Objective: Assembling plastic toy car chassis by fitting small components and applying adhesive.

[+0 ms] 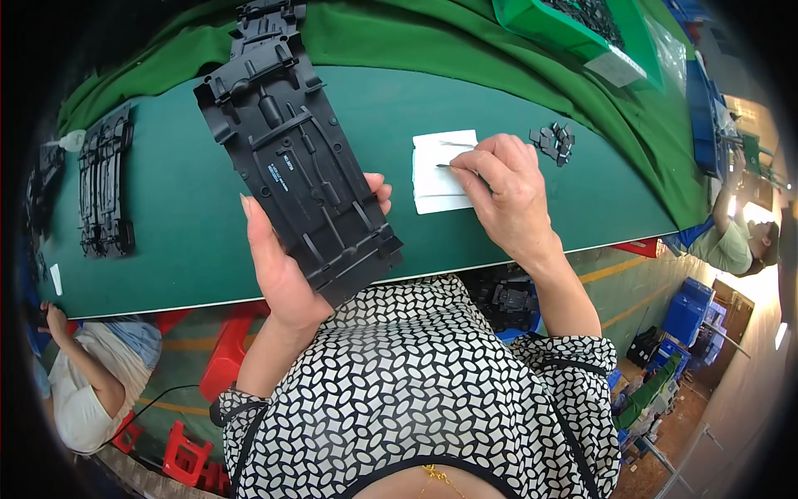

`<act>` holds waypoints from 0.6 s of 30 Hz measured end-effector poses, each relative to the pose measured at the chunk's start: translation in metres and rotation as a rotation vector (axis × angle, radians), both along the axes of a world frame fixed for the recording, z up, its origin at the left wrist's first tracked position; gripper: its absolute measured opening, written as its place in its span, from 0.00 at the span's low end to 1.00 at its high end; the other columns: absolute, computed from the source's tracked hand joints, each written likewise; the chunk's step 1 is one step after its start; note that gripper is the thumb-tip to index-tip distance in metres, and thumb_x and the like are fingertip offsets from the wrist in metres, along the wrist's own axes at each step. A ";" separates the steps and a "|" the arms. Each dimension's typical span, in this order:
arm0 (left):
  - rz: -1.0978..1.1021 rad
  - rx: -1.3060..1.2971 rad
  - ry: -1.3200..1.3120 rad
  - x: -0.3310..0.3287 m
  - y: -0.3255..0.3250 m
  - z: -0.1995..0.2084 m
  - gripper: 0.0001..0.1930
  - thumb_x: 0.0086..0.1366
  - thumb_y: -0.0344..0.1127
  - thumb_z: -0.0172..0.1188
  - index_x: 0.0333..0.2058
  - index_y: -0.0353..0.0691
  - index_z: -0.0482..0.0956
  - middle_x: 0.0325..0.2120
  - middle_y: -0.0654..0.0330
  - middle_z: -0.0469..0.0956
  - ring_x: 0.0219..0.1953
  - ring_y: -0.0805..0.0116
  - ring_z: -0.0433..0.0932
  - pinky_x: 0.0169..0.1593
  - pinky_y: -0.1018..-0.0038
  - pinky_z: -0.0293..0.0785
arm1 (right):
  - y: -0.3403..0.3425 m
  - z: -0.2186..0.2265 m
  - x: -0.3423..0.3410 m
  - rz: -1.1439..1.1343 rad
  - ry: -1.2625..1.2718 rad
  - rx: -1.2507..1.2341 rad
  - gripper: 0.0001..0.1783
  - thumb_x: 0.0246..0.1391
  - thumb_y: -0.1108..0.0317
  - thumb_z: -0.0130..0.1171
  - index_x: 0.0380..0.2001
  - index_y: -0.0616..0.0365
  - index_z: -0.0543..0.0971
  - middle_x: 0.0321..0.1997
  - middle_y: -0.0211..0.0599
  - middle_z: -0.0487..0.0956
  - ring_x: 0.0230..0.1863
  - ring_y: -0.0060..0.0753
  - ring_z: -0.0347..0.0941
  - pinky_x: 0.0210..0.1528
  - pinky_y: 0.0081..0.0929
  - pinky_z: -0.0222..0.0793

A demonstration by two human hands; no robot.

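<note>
My left hand (287, 270) is wrapped round the lower end of a long black moulded plastic chassis (299, 166), tilted above the table. Its face towards me has raised ribs, rods and small white print. To the right, my right hand (503, 187) is closed in a pinch between thumb and forefinger. From the fingertips sticks out a small, thin dark piece (443, 166), too small to name. This hand is over a white paper sheet (432, 200) lying on the green table (374, 108). A small pile of black plastic parts (554, 143) lies beyond my right hand.
More black chassis pieces (106, 187) lie on the left, and another (264, 25) at the far edge. A green bin (573, 33) of small black parts stands far right on green cloth (416, 33). Co-workers sit at left and right; red stools (187, 453) stand lower left.
</note>
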State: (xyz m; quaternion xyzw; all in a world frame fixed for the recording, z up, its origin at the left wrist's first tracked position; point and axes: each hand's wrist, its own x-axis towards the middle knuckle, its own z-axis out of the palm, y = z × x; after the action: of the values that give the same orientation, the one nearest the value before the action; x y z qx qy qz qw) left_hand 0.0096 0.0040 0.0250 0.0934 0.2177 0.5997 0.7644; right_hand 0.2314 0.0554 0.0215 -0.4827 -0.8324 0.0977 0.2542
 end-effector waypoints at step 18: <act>0.014 0.051 0.222 0.007 0.005 0.004 0.38 0.68 0.63 0.25 0.55 0.33 0.63 0.51 0.54 0.69 0.50 0.67 0.70 0.52 0.70 0.69 | -0.035 0.064 -0.019 0.353 0.087 0.337 0.22 0.24 0.76 0.64 0.33 0.60 0.80 0.27 0.28 0.68 0.26 0.29 0.65 0.28 0.27 0.56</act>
State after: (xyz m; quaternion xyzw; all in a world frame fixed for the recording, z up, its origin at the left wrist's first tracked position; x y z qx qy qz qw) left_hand 0.0170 0.0093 0.0288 0.1771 0.2861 0.5965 0.7287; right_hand 0.2129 0.0209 0.0854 -0.2760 -0.8966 0.0210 0.3458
